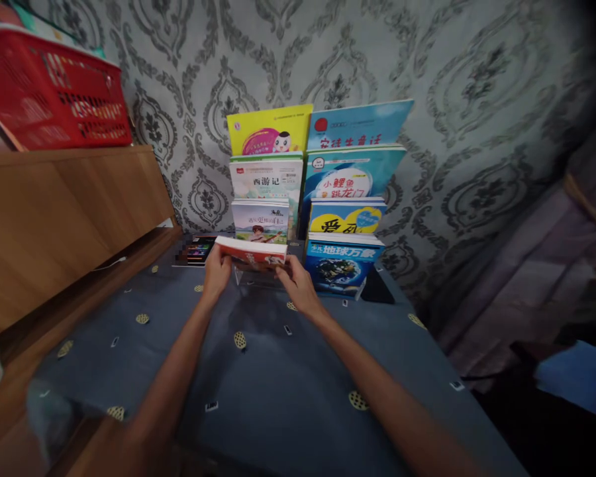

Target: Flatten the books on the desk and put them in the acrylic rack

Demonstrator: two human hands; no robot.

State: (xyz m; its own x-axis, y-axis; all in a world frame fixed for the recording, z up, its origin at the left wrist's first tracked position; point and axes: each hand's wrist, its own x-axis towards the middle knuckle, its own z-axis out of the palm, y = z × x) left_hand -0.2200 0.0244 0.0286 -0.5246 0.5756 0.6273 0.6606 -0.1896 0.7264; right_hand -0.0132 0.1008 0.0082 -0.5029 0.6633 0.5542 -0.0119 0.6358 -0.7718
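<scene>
A red-covered book (251, 257) is between my two hands, tilted so its white page edge faces up. My left hand (217, 273) grips its left end and my right hand (298, 283) its lower right corner. It is held at the front of a tiered stand of books, just below a book with a figure in a landscape (261, 225). Behind that rise a pale book (268, 177) and a yellow book (271, 129). In the right column, nearest my right hand, stands a blue book with a globe (344, 265).
Other blue books, one with a yellow patch (346, 218), fill the right column. A dark flat object (378, 288) lies right of the stand, a dark colourful item (195, 252) to its left. A red basket (54, 93) sits on a wooden cabinet (69, 225). Patterned cloth (258, 397) covers the table.
</scene>
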